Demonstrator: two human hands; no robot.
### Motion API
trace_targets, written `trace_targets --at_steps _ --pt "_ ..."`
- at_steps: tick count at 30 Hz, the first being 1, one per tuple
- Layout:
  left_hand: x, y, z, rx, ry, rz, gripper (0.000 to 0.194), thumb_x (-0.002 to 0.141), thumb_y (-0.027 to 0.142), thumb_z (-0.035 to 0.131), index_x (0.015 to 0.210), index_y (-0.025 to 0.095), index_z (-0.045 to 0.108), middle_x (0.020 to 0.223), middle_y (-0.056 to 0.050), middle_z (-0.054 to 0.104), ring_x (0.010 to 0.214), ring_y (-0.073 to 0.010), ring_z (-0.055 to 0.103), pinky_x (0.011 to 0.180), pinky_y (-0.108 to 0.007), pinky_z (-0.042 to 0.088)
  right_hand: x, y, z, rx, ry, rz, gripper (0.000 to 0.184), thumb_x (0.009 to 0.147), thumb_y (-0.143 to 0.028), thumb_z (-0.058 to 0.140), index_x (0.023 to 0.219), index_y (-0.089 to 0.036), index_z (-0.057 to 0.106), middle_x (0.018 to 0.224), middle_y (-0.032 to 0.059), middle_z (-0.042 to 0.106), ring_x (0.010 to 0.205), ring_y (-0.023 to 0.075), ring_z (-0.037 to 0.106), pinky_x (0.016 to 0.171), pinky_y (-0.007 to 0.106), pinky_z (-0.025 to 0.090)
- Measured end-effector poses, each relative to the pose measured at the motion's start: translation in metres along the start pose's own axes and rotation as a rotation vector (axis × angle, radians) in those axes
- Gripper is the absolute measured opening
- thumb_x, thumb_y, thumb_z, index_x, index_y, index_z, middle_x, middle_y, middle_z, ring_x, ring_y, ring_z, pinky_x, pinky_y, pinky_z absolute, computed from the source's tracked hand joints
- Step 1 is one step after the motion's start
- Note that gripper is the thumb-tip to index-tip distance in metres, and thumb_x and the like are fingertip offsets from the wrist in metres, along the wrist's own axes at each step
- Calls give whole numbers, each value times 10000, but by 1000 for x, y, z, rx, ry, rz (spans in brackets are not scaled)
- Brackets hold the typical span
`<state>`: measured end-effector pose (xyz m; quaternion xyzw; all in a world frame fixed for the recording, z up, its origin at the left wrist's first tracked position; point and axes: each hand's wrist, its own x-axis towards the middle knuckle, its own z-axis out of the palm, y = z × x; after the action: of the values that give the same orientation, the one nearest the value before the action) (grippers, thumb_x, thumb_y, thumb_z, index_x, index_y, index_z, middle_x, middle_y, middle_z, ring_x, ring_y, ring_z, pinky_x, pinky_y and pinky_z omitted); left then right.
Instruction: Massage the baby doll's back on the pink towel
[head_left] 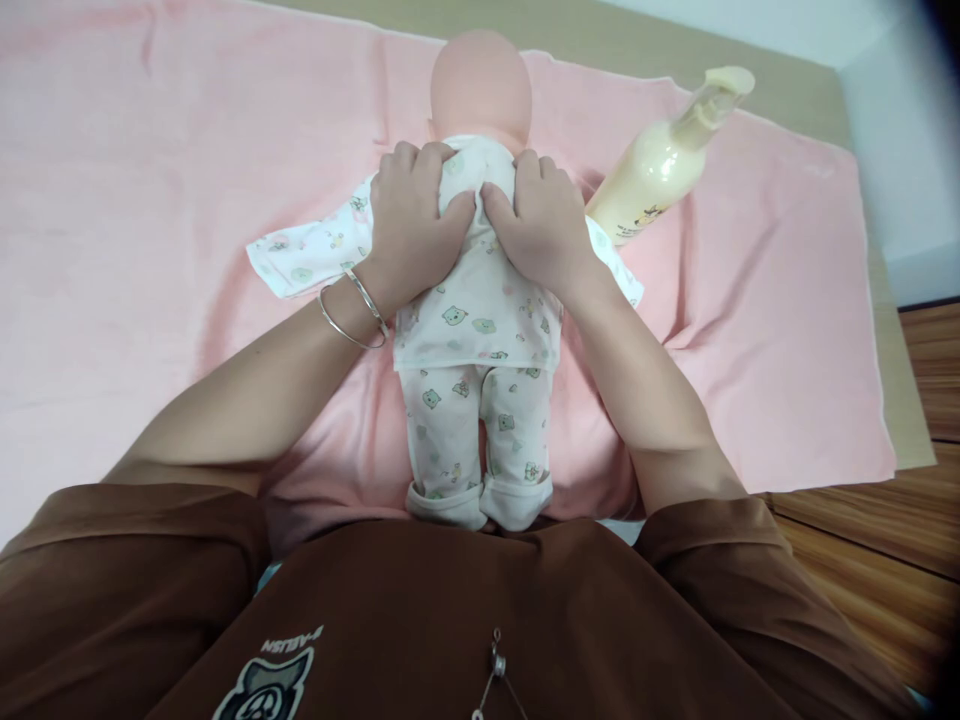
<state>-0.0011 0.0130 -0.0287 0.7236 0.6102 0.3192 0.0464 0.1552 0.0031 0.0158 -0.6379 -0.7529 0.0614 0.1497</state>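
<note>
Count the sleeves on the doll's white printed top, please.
2: one sleeve spreads out beside the bare left hand; the other sleeve, partly hidden, shows beyond the bare right hand and its forearm.

We see the blanket [787,330] on the table [806,95], with the doll [484,310] on the blanket, its head [481,85] far from us, its legs [480,430] near. Our left hand [420,215] and right hand [541,220] hold its sides. The bottle [651,175] is on the right.
</note>
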Motion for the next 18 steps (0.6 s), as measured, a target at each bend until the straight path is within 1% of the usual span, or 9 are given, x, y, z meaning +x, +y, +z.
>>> trace_targets --at_steps 3,6,8,11,12,14,16,18 --pt "2 -2 -4 6 -73 50 441 942 196 570 1383 188 567 1252 -116 606 1175 -307 501 1053 -462 392 0 -1 1 -13 6 -11 278 1061 -486 396 1106 -259 549 1207 137 653 1147 370 595 1018 523 477" --pt "2 0 -12 19 -135 61 458 967 216 554 1423 182 535 1276 -129 594 1196 -336 501 1068 -484 386 0 1 -2 -33 -6 -23 331 1074 -486 366 1149 -222 550 1221 152 645 1145 364 590 1025 520 470" --pt "-1 4 -19 36 -147 83 463 987 214 539 1443 136 525 1255 -153 596 1190 -352 509 1070 -495 394 0 4 -6 -45 -62 -60 376 1089 -500 338 1189 -198 537 1249 158 630 1167 351 577 1034 503 462" --pt "-8 14 -29 35 -132 195 391 1016 181 475 1388 123 578 1229 -164 606 1184 -353 527 1072 -487 408 2 12 -13 -37 -161 -149 457 1106 -539 292 1241 -162 512 1285 168 606 1217 343 556 1041 473 444" --pt "-10 17 -31 21 -117 227 361 1016 162 448 1335 145 614 1220 -158 608 1189 -350 531 1073 -481 412 2 13 -15 -36 -174 -169 485 1109 -544 277 1257 -145 510 1289 176 602 1225 349 555 1039 471 442" --pt "-12 21 -34 -44 -110 253 333 1015 167 410 1214 235 668 1192 -128 608 1192 -339 540 1066 -472 425 1 13 -20 -53 -179 -179 534 1110 -535 248 1288 -110 517 1295 197 603 1220 364 562 1034 479 446" --pt "-8 18 -33 -126 -118 216 306 1007 220 426 1163 305 676 1178 -97 608 1203 -324 535 1069 -473 431 -5 7 -24 -89 -179 -162 561 1103 -501 233 1322 -79 529 1313 219 604 1220 379 566 1046 493 453" --pt "0 10 -28 -171 -143 130 259 990 277 460 1139 328 666 1147 -72 621 1180 -307 527 1076 -486 426 -16 -3 -30 -113 -183 -167 586 1074 -483 237 1382 -69 516 1393 228 576 1279 384 535 1114 506 429"
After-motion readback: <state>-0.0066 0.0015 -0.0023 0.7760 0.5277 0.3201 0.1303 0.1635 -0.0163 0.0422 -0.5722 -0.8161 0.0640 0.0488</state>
